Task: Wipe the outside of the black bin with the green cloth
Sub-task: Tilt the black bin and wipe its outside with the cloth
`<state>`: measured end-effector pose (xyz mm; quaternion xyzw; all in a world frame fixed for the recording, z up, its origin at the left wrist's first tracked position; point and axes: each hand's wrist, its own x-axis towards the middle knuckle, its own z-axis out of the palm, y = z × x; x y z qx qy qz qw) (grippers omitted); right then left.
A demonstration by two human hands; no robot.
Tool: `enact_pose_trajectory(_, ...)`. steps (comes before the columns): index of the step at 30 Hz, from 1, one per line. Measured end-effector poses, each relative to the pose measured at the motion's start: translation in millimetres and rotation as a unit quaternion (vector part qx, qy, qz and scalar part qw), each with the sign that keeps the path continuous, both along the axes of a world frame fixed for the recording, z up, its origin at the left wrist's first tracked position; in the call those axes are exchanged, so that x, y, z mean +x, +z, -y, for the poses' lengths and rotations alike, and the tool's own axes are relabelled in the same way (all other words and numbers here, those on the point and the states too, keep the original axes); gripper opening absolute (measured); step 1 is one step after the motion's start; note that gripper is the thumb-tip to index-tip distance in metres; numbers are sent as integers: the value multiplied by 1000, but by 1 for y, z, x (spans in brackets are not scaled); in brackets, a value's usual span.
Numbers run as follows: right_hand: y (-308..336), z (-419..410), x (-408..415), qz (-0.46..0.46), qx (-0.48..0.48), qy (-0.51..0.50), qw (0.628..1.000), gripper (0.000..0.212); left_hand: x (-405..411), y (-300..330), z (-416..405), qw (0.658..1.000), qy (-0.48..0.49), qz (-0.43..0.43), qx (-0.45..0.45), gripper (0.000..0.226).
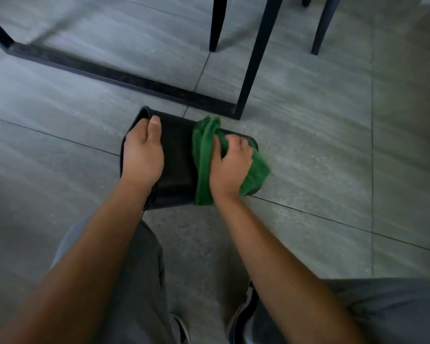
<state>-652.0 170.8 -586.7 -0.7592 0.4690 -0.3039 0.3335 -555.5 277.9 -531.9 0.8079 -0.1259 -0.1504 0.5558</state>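
HANDS: left hand [143,155] clamps black bin [176,157] rim; right hand [231,167] bunches green cloth [202,155] | RISK: bin, lying sideways on floor [320,145], may roll if grip slackens

Grey tiled floor [308,150], black metal table frame [114,75], dark chair legs [217,23] behind.
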Motion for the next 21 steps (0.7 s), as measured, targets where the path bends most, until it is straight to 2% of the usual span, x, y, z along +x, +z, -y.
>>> enact_pose_trajectory(2, 30, -28, 9, 116, 52, 58, 990, 23, 2, -1, 0, 1000, 20, -5, -10, 38)
enact_pose_trajectory(3, 44, -33, 14, 176, 115, 90, 973, 23, 2, -2, 0, 999, 24, -19, -22, 35)
enact_pose_trajectory(6, 88, -25, 21, 301, 372, 100, 872, 22, 6, -7, -7, 996, 3, -67, -62, 22)
enact_pose_trajectory(7, 93, -18, 22, 321, 411, 91, 848, 21, 8, -7, -9, 996, 1, -68, -61, 22)
enact_pose_trajectory(8, 95, -11, 22, 320, 413, 94, 847, 25, 9, -7, -10, 997, 6, -62, -50, 28)
enact_pose_trajectory(9, 90, -3, 21, 282, 370, 102, 880, 37, 9, -7, -10, 998, 16, -52, -33, 36)
enact_pose_trajectory(11, 67, 6, 13, 119, 176, 129, 969, 70, 9, -5, -7, 999, 33, -37, -20, 44)
enact_pose_trajectory(12, 49, 7, 8, 43, 76, 147, 985, 80, 8, -5, -7, 998, 39, -36, -25, 44)
enact_pose_trajectory(13, 31, 6, 4, -10, -11, 162, 987, 79, 9, -5, -7, 998, 40, -39, -28, 44)
enact_pose_trajectory(15, -1, 5, -4, -49, -114, 156, 980, 57, 10, -7, -8, 998, 29, -50, -31, 42)
enact_pose_trajectory(16, -13, 8, -11, -47, -124, 129, 983, 49, 11, -7, -10, 998, 21, -53, -29, 41)
enact_pose_trajectory(18, -28, 25, -29, -64, -81, 56, 993, 41, 14, -4, -10, 998, 12, -60, -11, 40)
enact_pose_trajectory(21, -50, 71, -70, -135, 59, -106, 984, 30, 22, 1, -11, 998, 16, -57, -2, 41)
